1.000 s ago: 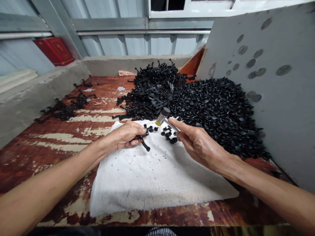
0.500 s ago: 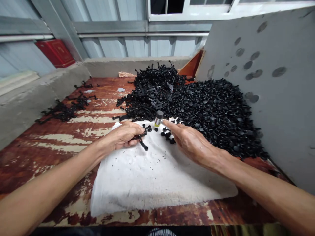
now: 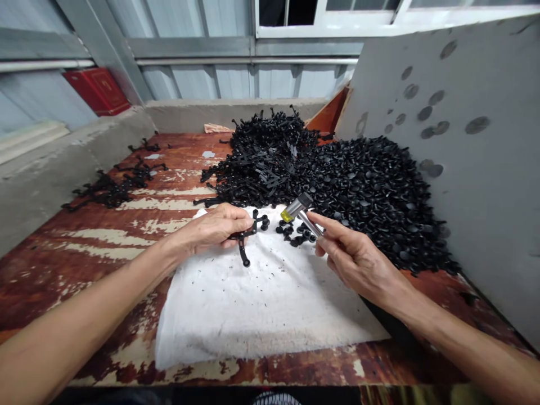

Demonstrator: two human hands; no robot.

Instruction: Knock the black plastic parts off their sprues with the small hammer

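Ribbed grey metal wall panels [image 3: 194,79] and a white-framed window [image 3: 329,19] stand behind a low concrete ledge [image 3: 50,169], with a red box [image 3: 98,90] against the wall on the left. The wooden surface [image 3: 71,281] is worn, its red-brown paint peeling in pale streaks, and a grey board [image 3: 468,174] marked with dark round smudges leans up along its right side.

From the head view, a tangled mound of black plastic runners [image 3: 265,157] and a wide heap of black round-headed moulded pieces [image 3: 371,191] fill the back of the surface, and looser runners [image 3: 112,188] lie to the left. A folded white cloth [image 3: 253,315] sits in front, dotted with tiny black bits. The left hand [image 3: 213,229] is curled shut around a glossy black branched runner [image 3: 243,254], which sits above the cloth with its stem jutting out below the fingers. The right hand [image 3: 358,253] pinches the thin metal handle of a small hammer [image 3: 297,207] between thumb and fingers, its silver head with a yellow face raised over a small black cluster [image 3: 293,233] on the cloth.
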